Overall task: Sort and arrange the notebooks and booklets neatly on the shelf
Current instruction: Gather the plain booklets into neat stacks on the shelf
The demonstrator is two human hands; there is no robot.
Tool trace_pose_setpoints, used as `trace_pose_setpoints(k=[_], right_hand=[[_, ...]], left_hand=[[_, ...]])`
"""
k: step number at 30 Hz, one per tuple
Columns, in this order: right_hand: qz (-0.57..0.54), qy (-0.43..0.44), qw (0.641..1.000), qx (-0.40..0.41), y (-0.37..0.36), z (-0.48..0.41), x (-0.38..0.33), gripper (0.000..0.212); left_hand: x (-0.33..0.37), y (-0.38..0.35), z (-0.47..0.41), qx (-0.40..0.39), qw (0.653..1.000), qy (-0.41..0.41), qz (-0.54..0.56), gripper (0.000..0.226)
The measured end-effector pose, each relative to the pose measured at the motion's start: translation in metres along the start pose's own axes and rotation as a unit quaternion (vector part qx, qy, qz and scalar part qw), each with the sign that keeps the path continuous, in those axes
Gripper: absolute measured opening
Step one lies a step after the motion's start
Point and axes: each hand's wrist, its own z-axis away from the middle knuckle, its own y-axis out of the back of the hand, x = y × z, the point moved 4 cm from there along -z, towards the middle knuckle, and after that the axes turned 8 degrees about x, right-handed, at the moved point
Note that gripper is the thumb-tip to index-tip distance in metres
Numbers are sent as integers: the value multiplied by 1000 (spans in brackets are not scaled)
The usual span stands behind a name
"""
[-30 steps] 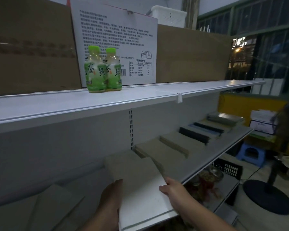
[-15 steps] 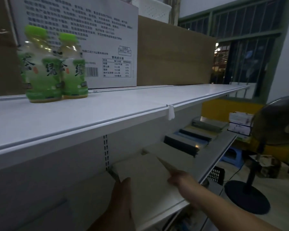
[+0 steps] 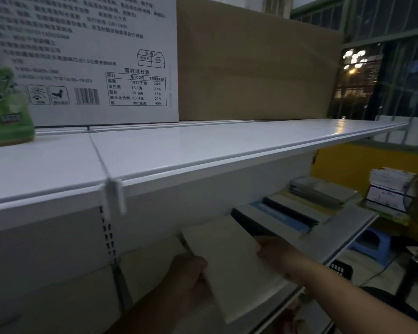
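While the head view is dim and slightly blurred, the main items can be located. A pale booklet (image 3: 229,261) lies over the lower shelf (image 3: 343,227), below the upper shelf (image 3: 203,150), with its near end close to the lower shelf's front lip. Whether it rests flat on the shelf or is lifted clear cannot be determined.

Left hand (image 3: 191,278): positioned at the booklet's left edge. The grip is narrow, with the fingers curled round that edge, holding the booklet.

Right hand (image 3: 273,249): positioned at the booklet's right edge and touching it. The view does not show whether this grip closes round the edge or only presses against it.

To the right of the booklet on the same shelf, further stock lies in a row: a stack of dark and blue notebooks (image 3: 282,218) just beside it, then a grey stack (image 3: 323,191) farther along.

On the upper shelf, a green drink bottle (image 3: 5,109) stands at the far left. A white printed carton (image 3: 94,56) stands behind it, and a brown cardboard box (image 3: 251,68) stands beside the carton on the right. A white label clip (image 3: 115,196) hangs from the upper shelf's front rail.

Beyond the shelf end, a blue stool (image 3: 372,244) stands on the floor.
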Motion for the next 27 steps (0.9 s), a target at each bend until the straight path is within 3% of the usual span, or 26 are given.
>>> trace_pose_setpoints(k=[3, 5, 6, 8, 9, 10, 14, 19, 22, 23, 25, 26, 27], right_hand=[[50, 29, 998, -10, 19, -27, -8, 36], [59, 58, 997, -13, 26, -46, -12, 34], [67, 75, 995, -11, 26, -56, -13, 31], [114, 110, 987, -7, 21, -76, -13, 28], [141, 123, 982, -9, 17, -85, -11, 28], [159, 129, 979, -16, 13, -92, -8, 29], [153, 129, 979, -36, 6, -105, 5, 41], [142, 110, 983, -28, 6, -119, 12, 43], [193, 130, 972, -29, 5, -125, 11, 43], [204, 138, 969, -23, 5, -126, 10, 43], [214, 161, 963, -15, 6, -126, 12, 48], [214, 162, 963, -12, 8, -126, 12, 50], [237, 166, 957, -6, 10, -123, 11, 48]], left_hand=[[1, -25, -25, 49, 998, -25, -1, 28], [1, -31, -47, 115, 991, -62, -34, 40], [2, -32, -58, 127, 988, -70, -60, 38], [6, -35, -69, 161, 978, -75, -110, 7], [9, -35, -72, 175, 973, -79, -130, 14], [12, -36, -73, 177, 966, -78, -171, 23], [12, -40, -75, 169, 949, -86, -251, 15], [4, -36, -78, 171, 949, -104, -244, 19], [11, -37, -74, 182, 953, -108, -218, 11], [17, -38, -68, 185, 951, -116, -218, 17], [28, -32, -65, 188, 943, -149, -230, 60], [33, -29, -62, 172, 939, -165, -248, 64], [38, -23, -57, 168, 932, -172, -273, 51]])
